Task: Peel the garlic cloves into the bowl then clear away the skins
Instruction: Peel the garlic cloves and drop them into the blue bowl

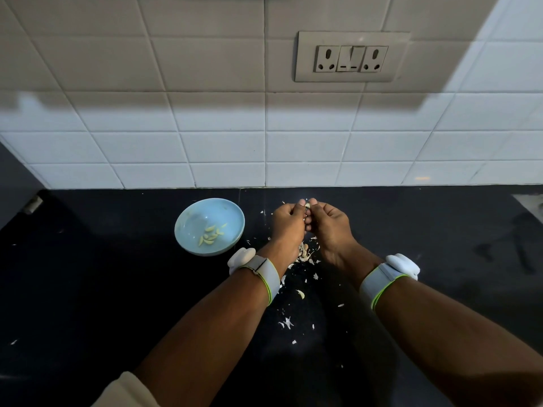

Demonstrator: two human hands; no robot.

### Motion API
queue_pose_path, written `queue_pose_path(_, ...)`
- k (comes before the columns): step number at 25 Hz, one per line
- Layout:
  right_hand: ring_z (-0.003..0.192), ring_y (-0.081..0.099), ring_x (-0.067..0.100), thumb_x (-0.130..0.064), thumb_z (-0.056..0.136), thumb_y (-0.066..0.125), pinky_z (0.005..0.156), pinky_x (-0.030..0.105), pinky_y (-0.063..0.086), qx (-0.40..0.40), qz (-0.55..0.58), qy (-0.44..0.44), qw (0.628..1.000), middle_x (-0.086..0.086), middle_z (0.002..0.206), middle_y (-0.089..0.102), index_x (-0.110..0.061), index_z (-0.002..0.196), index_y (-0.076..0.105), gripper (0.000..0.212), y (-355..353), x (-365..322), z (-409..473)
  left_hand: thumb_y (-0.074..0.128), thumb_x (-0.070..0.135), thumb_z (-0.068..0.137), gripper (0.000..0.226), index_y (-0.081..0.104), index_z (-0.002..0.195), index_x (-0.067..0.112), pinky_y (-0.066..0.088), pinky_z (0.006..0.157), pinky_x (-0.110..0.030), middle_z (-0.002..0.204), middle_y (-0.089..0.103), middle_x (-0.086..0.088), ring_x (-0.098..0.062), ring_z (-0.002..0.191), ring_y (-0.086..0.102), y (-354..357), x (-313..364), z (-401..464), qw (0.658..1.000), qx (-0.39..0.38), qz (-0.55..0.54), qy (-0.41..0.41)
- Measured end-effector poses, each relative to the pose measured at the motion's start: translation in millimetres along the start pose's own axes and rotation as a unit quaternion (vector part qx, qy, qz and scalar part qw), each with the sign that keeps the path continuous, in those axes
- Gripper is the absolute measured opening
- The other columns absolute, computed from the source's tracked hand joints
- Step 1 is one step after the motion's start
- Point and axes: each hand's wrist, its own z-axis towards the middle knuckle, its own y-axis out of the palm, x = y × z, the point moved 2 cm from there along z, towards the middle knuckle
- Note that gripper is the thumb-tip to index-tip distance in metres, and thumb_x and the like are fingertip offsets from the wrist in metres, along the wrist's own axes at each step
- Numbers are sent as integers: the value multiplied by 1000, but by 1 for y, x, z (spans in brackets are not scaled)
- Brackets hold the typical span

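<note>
My left hand [288, 223] and my right hand [330, 223] meet above the black counter [102, 289], fingertips pinching one small garlic clove [307, 205] between them. To their left stands a light blue bowl [188, 218] holding several peeled cloves [211, 235]. A small heap of unpeeled cloves and skins [305, 254] lies under my wrists. White skin flakes [287, 322] are scattered on the counter between my forearms.
A white tiled wall [205, 148] rises right behind the counter, with a double socket plate [351, 57] high up. Both wrists wear white bands. A dark corner panel [17, 177] sits at the far left.
</note>
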Motion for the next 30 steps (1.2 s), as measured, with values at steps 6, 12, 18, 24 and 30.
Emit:
queue_pose_path(6, 52, 49, 15, -22, 102, 63, 48, 29, 44, -5, 11, 7, 1000, 9, 67, 58, 0, 96, 64, 22, -1, 3, 4, 39, 35, 109, 38, 50, 79, 15, 37, 46, -24, 58, 50, 2, -14, 50, 46, -2, 3, 2, 999, -1, 47, 12)
queue_pose_path(12, 56, 54, 15, -13, 102, 62, 48, 29, 50, 27, 3, 1, 1000, 9, 71, 63, 5, 112, 66, 21, -7, 6, 11, 50, 33, 106, 24, 57, 100, 11, 45, 52, -28, 75, 62, 0, -13, 64, 57, -7, 2, 0, 989, -27, 132, 57)
queue_pose_path(18, 62, 58, 15, -13, 104, 58, 52, 25, 54, -15, 3, 6, 1000, 14, 82, 65, 6, 114, 66, 23, -7, 4, 3, 44, 18, 108, 17, 53, 95, 13, 40, 47, -19, 81, 58, -3, -11, 62, 50, -11, 4, -2, 990, -33, 110, 75)
queue_pose_path(24, 58, 55, 11, -5, 105, 52, 53, 23, 52, -49, 13, 27, 998, 8, 74, 62, 5, 111, 67, 19, -7, -1, 3, 43, 10, 107, 17, 51, 92, 12, 41, 48, -19, 75, 52, -5, -12, 59, 48, -13, 7, -7, 993, -72, 61, 67)
queue_pose_path(30, 58, 55, 5, -8, 106, 48, 56, 18, 51, -96, 79, 79, 989, 2, 71, 61, -1, 107, 66, 20, -17, -3, 8, 49, 9, 106, 12, 58, 100, 6, 46, 52, -17, 76, 58, -1, -3, 59, 54, -14, 13, -10, 988, -95, 88, 85)
